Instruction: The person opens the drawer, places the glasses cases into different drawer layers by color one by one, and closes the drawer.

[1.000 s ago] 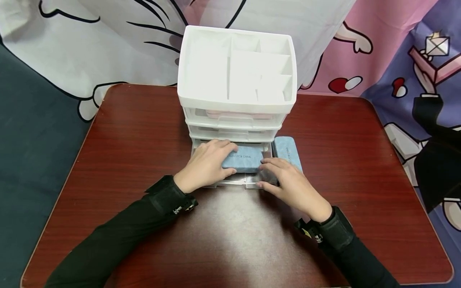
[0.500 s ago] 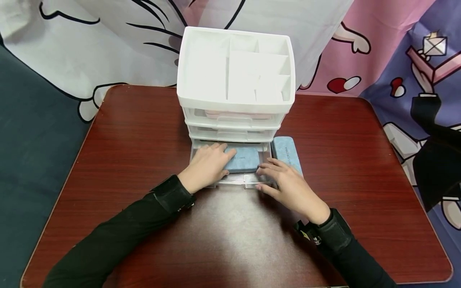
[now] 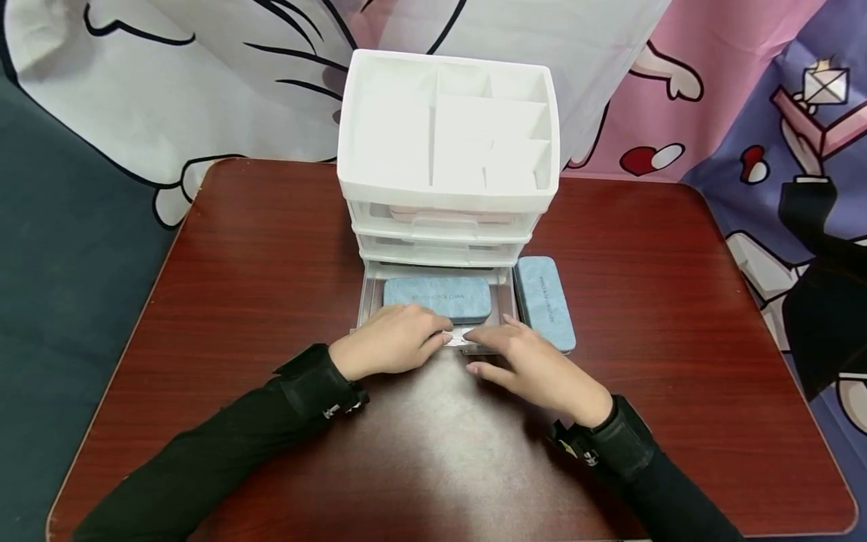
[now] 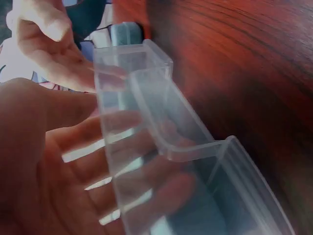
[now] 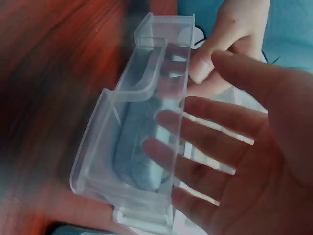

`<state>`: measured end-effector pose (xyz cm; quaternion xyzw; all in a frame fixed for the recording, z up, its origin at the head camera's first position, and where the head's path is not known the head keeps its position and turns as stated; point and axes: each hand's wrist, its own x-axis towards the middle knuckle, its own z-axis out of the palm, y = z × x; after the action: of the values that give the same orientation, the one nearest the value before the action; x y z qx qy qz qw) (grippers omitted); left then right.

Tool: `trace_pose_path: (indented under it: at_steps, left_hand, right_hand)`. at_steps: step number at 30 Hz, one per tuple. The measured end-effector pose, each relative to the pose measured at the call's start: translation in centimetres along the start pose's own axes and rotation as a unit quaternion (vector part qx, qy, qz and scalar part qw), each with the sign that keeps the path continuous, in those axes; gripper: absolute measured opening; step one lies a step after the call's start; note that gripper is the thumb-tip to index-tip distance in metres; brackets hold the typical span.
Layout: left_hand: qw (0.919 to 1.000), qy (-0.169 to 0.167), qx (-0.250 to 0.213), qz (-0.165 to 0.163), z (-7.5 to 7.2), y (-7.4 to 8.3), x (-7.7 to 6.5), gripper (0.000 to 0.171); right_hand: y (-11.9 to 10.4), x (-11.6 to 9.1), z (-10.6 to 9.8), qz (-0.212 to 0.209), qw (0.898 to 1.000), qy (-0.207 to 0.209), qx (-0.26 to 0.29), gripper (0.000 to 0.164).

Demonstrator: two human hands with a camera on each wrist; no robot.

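The clear bottom drawer of a white drawer unit is pulled out. In it lies a light blue oblong case with printed lettering, like a glasses case, set crosswise. My left hand is at the drawer's front left, its fingers reaching over the clear front wall in the left wrist view. My right hand is at the front right, fingers extended over the same wall, thumb apart. In the right wrist view both hands' fingertips show through the plastic, and neither hand holds the case.
A second light blue case lies on the dark red table, close to the drawer's right side. Two upper drawers are shut; something pink shows in the top one. A compartment tray tops the unit. A printed curtain hangs behind.
My left hand has let go of the blue case in the drawer and drawn back toward the drawer's front. My right hand has shifted slightly toward me, showing more of the second case.
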<state>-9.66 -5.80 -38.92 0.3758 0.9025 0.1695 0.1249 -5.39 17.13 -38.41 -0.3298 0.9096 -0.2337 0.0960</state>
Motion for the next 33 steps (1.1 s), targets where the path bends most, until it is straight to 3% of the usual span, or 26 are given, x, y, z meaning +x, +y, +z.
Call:
trace_pose_path:
  at_steps: [3, 6, 19, 25, 33]
  left_hand:
    - [0.9992, -0.03, -0.02, -0.017, 0.2, 0.0, 0.1, 0.031]
    - [0.9986, -0.037, -0.025, -0.027, 0.2, -0.1, 0.4, 0.043]
    - [0.9972, -0.023, -0.009, -0.07, 0.2, 0.1, 1.8, 0.059]
    - [0.9966, 0.003, 0.004, -0.082, 0.2, -0.1, 2.1, 0.057]
    - [0.9954, 0.009, 0.011, -0.095, 0.3, -0.2, 2.3, 0.058]
  right_hand:
    - [0.1, 0.0, 0.2, -0.006, 1.0, -0.025, 0.003, 0.047]
    - [0.2, 0.0, 0.3, -0.009, 0.999, -0.033, 0.006, 0.047]
    - [0.6, -0.1, 0.5, -0.021, 0.999, -0.026, 0.007, 0.049]
    - [0.6, -0.2, 0.7, -0.018, 1.0, -0.02, 0.007, 0.045]
    - [0.6, -0.2, 0.9, -0.021, 1.0, -0.014, 0.002, 0.043]
